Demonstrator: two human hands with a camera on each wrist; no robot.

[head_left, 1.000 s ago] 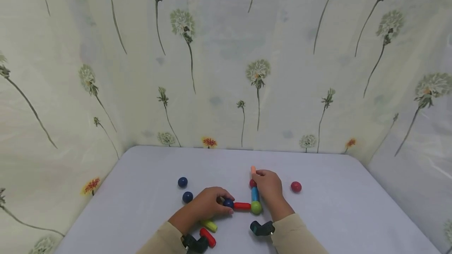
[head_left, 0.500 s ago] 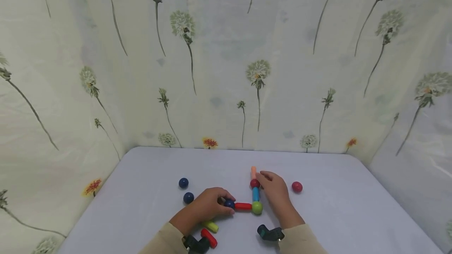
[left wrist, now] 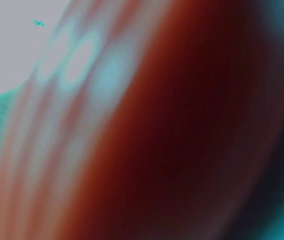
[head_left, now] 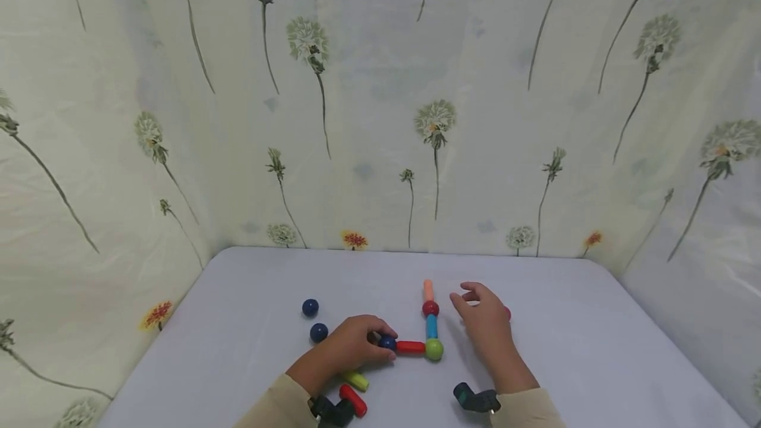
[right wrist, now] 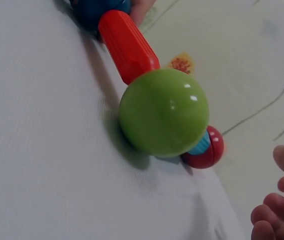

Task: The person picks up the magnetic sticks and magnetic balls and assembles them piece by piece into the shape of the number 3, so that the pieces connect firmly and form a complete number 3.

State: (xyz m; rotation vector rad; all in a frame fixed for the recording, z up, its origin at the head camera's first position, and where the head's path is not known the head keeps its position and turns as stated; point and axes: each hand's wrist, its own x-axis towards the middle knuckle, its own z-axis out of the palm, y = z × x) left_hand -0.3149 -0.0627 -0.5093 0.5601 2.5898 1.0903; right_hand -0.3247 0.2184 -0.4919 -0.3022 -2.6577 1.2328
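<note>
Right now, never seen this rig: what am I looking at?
No machine: a person's bare left hand and right hand over a pale table. The head camera looks forward and down; each wrist camera faces its hand's work. The left wrist view is mostly blur.

On the table, an L-shaped chain: blue ball, red stick, green ball, light blue stick, red ball, peach stick. Loose nearby: two more blue balls, a yellow stick, another red stick, another red ball mostly behind the right hand.

The left hand holds the chain's blue ball; the right hand holds nothing.
</note>
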